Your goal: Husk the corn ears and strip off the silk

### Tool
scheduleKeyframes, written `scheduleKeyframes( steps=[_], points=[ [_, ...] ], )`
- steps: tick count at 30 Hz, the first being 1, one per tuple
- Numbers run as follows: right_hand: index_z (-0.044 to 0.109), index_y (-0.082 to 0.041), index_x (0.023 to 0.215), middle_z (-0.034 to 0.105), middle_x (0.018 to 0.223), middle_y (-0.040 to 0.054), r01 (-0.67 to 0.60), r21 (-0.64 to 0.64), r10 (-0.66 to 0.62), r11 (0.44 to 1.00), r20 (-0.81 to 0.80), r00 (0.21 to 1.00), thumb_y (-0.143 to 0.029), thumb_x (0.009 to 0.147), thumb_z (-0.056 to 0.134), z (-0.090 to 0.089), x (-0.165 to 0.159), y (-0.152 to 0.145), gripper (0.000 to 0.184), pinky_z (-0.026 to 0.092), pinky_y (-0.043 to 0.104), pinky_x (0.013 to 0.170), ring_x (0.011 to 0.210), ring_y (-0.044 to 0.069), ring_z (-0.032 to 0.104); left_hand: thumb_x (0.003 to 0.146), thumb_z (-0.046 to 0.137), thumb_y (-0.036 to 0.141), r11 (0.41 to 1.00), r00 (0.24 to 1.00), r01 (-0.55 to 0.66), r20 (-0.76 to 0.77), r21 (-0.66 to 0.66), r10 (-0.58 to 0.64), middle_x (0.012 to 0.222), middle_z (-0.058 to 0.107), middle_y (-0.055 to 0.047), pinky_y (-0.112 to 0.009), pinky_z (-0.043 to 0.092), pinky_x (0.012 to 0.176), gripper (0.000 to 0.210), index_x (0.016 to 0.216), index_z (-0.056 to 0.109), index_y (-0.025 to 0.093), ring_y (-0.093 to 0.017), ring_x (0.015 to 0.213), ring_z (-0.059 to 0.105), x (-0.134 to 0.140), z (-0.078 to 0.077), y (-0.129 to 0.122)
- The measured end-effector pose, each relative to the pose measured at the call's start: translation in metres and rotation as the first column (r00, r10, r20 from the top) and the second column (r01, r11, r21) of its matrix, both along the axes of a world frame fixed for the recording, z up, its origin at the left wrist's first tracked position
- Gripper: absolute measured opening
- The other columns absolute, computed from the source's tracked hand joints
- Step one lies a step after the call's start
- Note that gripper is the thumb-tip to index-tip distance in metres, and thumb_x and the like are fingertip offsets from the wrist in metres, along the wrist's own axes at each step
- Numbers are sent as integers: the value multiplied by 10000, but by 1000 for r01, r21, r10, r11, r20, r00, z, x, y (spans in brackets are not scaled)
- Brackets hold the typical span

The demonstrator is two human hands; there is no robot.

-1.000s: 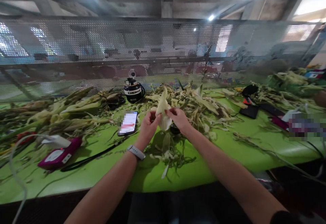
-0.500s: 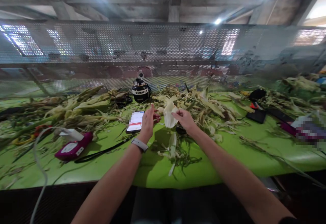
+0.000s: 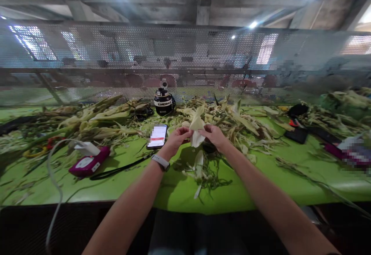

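Observation:
A pale, cream-coloured corn husk (image 3: pixel 197 125) is held up above the front middle of the green table. My left hand (image 3: pixel 177 137) pinches its left edge, and a watch with a pale band sits on that wrist. On the other side, my right hand (image 3: pixel 213 136) grips the husk's right edge between thumb and fingers. Below the hands lies a small heap of torn husk strips (image 3: pixel 199 173). Just behind is a larger pile of dry husks (image 3: pixel 232 119). A dark object under my right hand is mostly hidden.
Left of my hands lies a lit phone (image 3: pixel 157 136), then a purple power strip (image 3: pixel 89 161) with a white plug and cable. A black jug (image 3: pixel 164 103) stands at the back. Husks (image 3: pixel 101 117) cover the left side. A perforated metal screen (image 3: pixel 185 53) rises behind the green table (image 3: pixel 232 197).
My left hand has gone from open beside the husk to pinching its left edge. The right hand keeps its hold. The view has shifted slightly.

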State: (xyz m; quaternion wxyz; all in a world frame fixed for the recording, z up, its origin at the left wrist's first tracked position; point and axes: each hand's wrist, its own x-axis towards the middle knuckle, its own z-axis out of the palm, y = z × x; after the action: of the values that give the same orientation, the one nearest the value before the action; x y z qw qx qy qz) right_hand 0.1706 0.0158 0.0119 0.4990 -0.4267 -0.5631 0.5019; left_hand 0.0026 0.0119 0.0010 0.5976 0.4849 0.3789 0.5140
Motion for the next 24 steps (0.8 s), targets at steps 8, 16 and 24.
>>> scheduleKeyframes(
  steps=[8, 16, 24],
  points=[
    [610, -155, 570, 575, 497, -48, -48, -72, 48, 996, 0, 999, -374, 472, 825, -5, 5, 4, 323, 329, 214, 430, 432, 74, 442, 474, 849, 399, 992, 989, 122, -85, -6, -123, 734, 660, -15, -280, 504, 663, 399, 744, 689, 153, -132, 658, 586, -3, 0, -1],
    [685, -140, 674, 658, 593, -10, -141, -126, 148, 982, 54, 987, -341, 497, 828, 0, 10, 1, 303, 410, 221, 485, 510, 105, 533, 514, 808, 471, 986, 969, 158, -197, 47, -146, 671, 657, -34, -280, 492, 598, 388, 675, 685, 140, -139, 609, 576, -4, -1, 2],
    [674, -145, 660, 615, 525, -29, -214, -38, 218, 976, 161, 963, -341, 520, 791, -6, 15, 8, 268, 366, 218, 438, 460, 98, 482, 513, 785, 497, 976, 955, 172, -266, 135, -132, 640, 650, -31, -256, 459, 574, 411, 681, 694, 134, -131, 581, 547, -4, -5, 5]
  ],
)
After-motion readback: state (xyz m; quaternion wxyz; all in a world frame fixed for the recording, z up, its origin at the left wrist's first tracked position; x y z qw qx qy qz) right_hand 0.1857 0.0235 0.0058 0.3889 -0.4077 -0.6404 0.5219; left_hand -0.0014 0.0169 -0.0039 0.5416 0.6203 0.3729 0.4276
